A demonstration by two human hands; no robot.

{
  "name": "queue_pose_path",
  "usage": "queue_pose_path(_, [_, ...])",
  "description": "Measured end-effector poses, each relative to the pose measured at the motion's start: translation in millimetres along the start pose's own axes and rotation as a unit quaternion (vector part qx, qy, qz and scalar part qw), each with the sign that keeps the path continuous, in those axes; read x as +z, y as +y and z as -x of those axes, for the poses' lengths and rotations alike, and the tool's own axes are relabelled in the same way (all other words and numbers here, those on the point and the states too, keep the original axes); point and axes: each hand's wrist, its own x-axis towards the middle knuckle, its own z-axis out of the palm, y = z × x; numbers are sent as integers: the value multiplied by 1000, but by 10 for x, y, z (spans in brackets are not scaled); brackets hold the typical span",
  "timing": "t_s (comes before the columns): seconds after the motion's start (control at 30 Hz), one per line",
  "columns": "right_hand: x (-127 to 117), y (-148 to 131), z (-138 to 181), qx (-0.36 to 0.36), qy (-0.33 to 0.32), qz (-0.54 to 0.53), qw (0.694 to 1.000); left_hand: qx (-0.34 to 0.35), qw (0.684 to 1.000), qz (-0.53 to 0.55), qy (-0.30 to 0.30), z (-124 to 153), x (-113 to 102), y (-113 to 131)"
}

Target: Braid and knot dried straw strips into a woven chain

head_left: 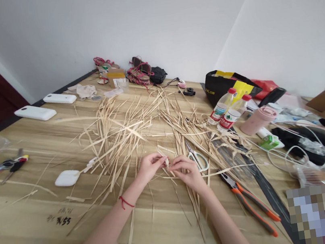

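Observation:
Both hands meet over the middle of a wooden table (90, 208), close together. Between my left hand (151, 166) and my right hand (188, 171) is a small pale folded piece of straw strip (166, 160). The left thumb and fingers pinch it from one side, and the right fingertips close on its lower end. Loose dry straw strips (121, 130) lie spread beyond and around the hands. White-handled scissors (199, 160) rest among the straw just right of my right hand. Orange-handled pliers (249, 202) lie farther right, beside the right forearm.
Two water bottles (223, 107), a pink tumbler (258, 120) and a black-yellow bag (230, 85) stand at the right, near tangled white cables (292, 155). On the left are a white case (67, 178), a multi-tool (13, 164) and two white devices (35, 112). Cord bundles (140, 74) sit at the back.

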Motion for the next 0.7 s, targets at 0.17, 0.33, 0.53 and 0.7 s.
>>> queue_pose_path(0.17, [-39,-11,2,35,-65,-38,997,-6,1000,9,12,17,-9,66])
queue_pose_path(0.33, [5,70,6,248,-29,-186,950,6,1000,-8,10,15,-23,46])
queue_pose_path(0.53, [124,103,6,426,-91,-281,855,33,999,-39,-4,15,-30,-51])
queue_pose_path(0.7, [139,42,-1,435,-75,-294,848,38,998,-53,-16,17,-5,-84])
